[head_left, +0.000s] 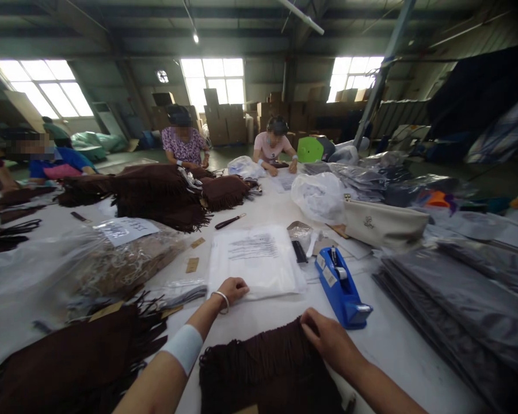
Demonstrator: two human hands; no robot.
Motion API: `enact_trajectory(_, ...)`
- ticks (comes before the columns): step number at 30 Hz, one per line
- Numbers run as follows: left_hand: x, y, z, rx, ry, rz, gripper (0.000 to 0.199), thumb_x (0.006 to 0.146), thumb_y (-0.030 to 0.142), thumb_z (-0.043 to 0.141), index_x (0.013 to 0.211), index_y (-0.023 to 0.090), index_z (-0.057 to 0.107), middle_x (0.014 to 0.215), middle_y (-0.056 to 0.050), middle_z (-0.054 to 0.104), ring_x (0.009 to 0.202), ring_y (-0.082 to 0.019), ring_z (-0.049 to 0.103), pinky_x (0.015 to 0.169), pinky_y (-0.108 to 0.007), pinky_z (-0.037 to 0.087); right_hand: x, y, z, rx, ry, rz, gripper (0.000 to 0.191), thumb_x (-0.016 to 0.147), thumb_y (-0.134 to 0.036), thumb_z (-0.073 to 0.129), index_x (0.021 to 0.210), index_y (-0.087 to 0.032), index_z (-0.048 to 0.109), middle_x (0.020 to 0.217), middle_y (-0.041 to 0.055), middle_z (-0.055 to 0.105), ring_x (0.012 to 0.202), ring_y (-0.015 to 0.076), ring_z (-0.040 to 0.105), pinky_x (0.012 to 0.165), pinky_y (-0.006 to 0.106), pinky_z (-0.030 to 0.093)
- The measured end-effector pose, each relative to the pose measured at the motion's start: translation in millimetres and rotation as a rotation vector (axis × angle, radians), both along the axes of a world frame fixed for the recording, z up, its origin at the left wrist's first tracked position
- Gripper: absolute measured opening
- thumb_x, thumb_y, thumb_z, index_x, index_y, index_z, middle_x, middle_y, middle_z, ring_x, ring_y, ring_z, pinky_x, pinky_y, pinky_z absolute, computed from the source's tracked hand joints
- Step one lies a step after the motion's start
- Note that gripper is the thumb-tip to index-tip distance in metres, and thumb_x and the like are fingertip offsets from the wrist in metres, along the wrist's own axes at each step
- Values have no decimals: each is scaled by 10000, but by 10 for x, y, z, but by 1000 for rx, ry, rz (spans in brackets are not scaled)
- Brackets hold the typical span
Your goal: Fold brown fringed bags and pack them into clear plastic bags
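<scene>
A dark brown fringed cloth (267,374) lies on the white table in front of me, its fringed edge facing away. My right hand (322,333) pinches the far right corner of this cloth. My left hand (233,290), with a bangle at the wrist, has its fingers curled together at the near edge of a stack of clear plastic bags (259,261); whether it grips a bag is too small to tell. A blue tape dispenser (339,287) stands right of the bags.
Brown fringed cloths (69,362) and a full plastic bag (125,264) lie at left. At right are grey packed items (461,299) and a beige pouch (382,224). Several people work across the table, beyond a brown cloth pile (155,192).
</scene>
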State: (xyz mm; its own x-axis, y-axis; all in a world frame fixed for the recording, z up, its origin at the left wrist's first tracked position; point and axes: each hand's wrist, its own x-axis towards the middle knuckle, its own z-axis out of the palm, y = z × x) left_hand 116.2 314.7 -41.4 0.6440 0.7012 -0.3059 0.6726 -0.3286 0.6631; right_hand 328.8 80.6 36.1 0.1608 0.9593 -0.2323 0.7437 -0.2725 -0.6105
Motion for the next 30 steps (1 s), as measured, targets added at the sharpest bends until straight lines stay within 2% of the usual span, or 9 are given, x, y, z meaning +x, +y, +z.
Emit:
enact_trajectory(4,-32,-38,-22,-36,-63,82,221,706,286,571,778,128,708,712,-37,688,686,-154,602,642,-224,430,-356,-218,148,34,1,183,291,849,-321,502,1122,-254,575,994,47,669,905,217,625,806,329,468)
enact_trajectory(7,-26,-90,-33,-16,-95,185,203,675,286,586,718,123,700,667,-44,677,662,-170,597,635,-248,426,-354,-160,234,134,65,85,339,880,-399,466,1169,-260,578,1093,62,650,975,215,608,887,340,451)
enact_trajectory(11,36,-154,75,4,-164,267,230,684,347,600,690,125,662,657,-39,659,630,-155,579,600,-238,418,-242,319,191,38,470,-143,369,848,-481,481,1051,-208,624,828,41,658,716,175,617,611,284,503)
enact_trajectory(13,93,-213,187,31,-203,277,253,698,386,601,682,135,632,657,-29,644,622,-142,562,592,-231,410,-273,623,63,-39,671,-207,424,801,-478,538,1089,-172,596,847,52,642,677,166,609,489,249,477)
enact_trajectory(16,173,-338,360,106,-237,269,276,698,423,617,644,156,573,635,-7,596,616,-134,518,599,-239,382,-411,1016,-157,-66,756,-297,466,762,-469,585,1081,-130,570,922,90,635,693,163,625,473,234,485)
enact_trajectory(20,158,-394,464,153,-278,228,315,686,440,635,588,165,514,582,22,514,576,-122,449,575,-247,341,-531,1304,-294,-4,760,-370,297,778,-399,578,807,-104,595,707,65,636,586,134,602,480,214,467)
enact_trajectory(23,82,-248,445,28,-404,339,399,695,521,615,560,161,508,534,24,503,546,-118,469,560,-242,371,-475,1345,-328,30,778,-381,251,780,-358,575,742,-110,590,649,46,633,540,115,584,490,207,464)
enact_trajectory(27,61,-10,463,-8,-500,603,491,807,605,382,680,153,524,635,-44,609,567,-150,568,549,-258,439,-327,1202,-331,-18,788,-428,262,810,-365,524,769,-111,574,700,55,644,555,98,578,495,197,470)
enact_trajectory(30,105,18,611,95,-479,717,446,845,571,351,751,168,516,581,-17,579,492,-142,524,491,-245,385,-329,975,-75,-170,848,-317,354,829,-427,492,778,-95,604,728,84,660,568,120,592,472,215,473)
